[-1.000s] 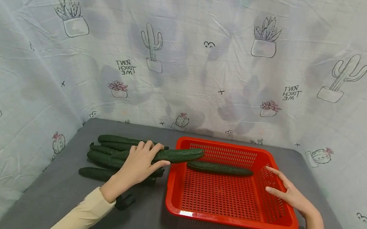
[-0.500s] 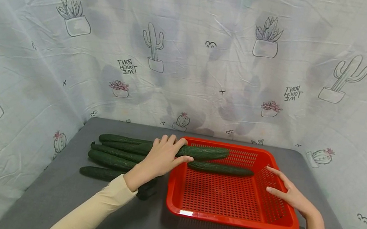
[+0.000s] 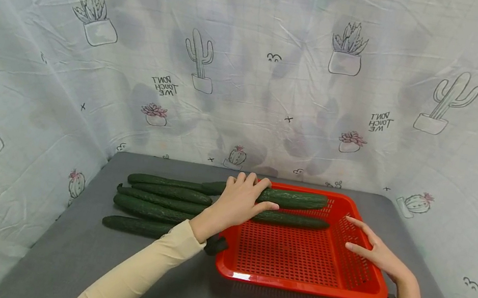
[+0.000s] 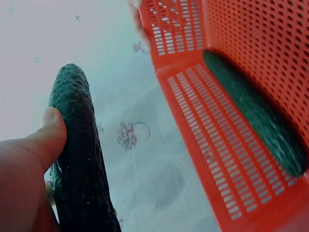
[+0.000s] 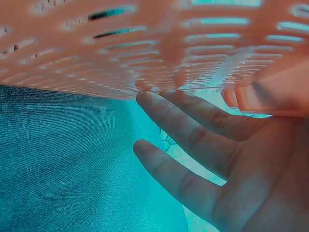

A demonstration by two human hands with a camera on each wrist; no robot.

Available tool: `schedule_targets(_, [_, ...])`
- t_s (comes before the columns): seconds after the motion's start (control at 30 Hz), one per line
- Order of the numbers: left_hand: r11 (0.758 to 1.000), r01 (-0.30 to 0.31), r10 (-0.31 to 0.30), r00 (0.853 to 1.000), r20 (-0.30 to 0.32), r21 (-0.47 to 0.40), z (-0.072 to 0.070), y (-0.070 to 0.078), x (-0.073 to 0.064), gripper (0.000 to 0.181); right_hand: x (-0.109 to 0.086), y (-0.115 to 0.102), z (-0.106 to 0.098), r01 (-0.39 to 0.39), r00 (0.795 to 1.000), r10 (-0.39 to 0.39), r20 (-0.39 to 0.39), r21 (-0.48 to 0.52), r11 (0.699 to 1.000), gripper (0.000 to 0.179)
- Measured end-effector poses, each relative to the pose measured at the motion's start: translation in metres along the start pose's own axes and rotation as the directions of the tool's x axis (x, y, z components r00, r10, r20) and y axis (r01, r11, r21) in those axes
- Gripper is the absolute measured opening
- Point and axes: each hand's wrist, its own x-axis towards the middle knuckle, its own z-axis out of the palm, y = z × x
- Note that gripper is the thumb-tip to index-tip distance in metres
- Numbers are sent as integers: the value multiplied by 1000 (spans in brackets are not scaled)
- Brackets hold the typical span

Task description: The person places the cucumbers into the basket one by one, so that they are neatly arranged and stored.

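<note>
My left hand (image 3: 238, 200) grips a dark green cucumber (image 3: 294, 199) over the basket's far left part; its thumb (image 4: 46, 135) lies along one side in the left wrist view. A second cucumber (image 4: 256, 111) lies inside the red perforated plastic basket (image 3: 292, 287), near the far wall. At the basket's right side, my right hand (image 3: 383, 253) holds the rim, with thumb and forefinger over the inner side. Other fingers (image 5: 188, 130) of that hand reach under the basket's outside in the right wrist view. Several more cucumbers (image 3: 146, 208) lie side by side left of the basket.
The grey tabletop (image 3: 79, 254) carries the basket and the cucumbers. Behind it and at both sides hangs a white cloth (image 3: 233, 65) printed with cacti. A dark strap piece (image 3: 216, 245) shows under the left wrist.
My left hand has carried its cucumber rightward from above the group of cucumbers to over the basket. The right hand and the basket have stayed in place.
</note>
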Motion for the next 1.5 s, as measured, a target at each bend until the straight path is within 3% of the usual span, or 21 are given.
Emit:
schedule_targets(0.5, [999,38,-40,997,59,22,33,29,30,58,0,-5,-1,27,1000,-27,-1,-4,1000,69])
schedule_targets(0.7, [998,47,-51,996,73,43,46,36,37,59,0,-2,-1,54,999,-54,-2,-2,999,71])
schedule_targets(1.1, [994,92,-99,989,109,62,69,47,48,60,0,-4,0,28,1000,-28,5,18,999,75])
schedule_targets(1.37, [987,130,-147,971,189,98,83,47,58,65,-2,-4,3,42,999,-42,17,36,998,76])
schedule_targets(1.5, [982,150,-170,965,198,116,90,47,63,66,-2,-3,0,51,999,-51,9,28,998,75])
